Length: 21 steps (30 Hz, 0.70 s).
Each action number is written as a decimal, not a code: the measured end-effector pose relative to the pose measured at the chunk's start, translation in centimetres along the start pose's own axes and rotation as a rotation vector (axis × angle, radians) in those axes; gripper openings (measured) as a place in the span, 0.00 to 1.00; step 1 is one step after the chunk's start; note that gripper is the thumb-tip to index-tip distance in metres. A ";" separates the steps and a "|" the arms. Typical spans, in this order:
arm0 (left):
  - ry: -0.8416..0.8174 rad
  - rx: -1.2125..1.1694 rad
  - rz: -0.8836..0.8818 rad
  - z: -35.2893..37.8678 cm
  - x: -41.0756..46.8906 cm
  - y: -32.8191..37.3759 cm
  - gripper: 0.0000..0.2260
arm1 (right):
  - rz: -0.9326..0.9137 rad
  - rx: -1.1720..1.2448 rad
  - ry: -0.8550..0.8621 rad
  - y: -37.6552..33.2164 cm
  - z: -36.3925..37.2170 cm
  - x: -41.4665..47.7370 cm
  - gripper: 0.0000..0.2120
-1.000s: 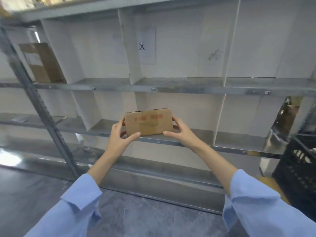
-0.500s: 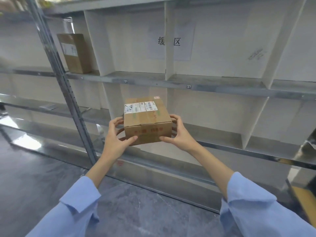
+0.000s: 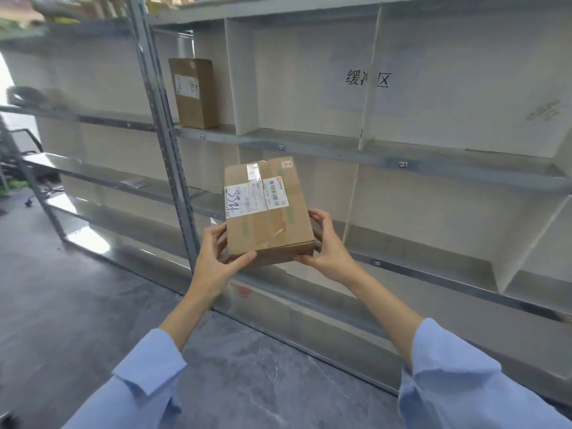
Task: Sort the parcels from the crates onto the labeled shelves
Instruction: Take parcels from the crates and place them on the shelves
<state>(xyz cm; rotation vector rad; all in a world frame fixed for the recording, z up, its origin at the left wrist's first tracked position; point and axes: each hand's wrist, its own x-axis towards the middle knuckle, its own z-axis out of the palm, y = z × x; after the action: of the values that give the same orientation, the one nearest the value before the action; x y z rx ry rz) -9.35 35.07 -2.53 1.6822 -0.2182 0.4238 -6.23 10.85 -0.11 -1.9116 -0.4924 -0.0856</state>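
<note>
Before shelves [image 3: 402, 164], parcel [image 3: 267, 212] between hands [image 3: 272, 258].

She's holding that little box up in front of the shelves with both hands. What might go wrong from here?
1. The parcel is pinched only at its near corners by the left hand and right hand, tilted up; that grip could let it slip.
2. The handwritten number on its label is scrawled, so it could be misread.
3. The small tags on the shelf edges are hard to read from here, so it may land in the wrong bay.
</note>
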 end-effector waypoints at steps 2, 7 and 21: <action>0.026 -0.016 0.000 -1.1 0.1 -0.3 0.30 | 0.004 -0.011 -0.022 0.0 0.9 0.7 0.42; 0.075 0.056 0.013 -3.9 0.7 -1.1 0.41 | -0.026 -0.031 -0.077 -0.2 3.1 2.9 0.52; 0.185 0.251 0.016 -11.2 8.7 -6.5 0.45 | -0.082 0.029 -0.210 1.6 10.3 15.3 0.52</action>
<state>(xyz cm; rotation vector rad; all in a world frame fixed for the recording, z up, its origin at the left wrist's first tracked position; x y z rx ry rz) -0.65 47.98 -3.83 1.8744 -0.0430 0.6365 6.53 24.14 -1.16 -1.8809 -0.7093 0.0694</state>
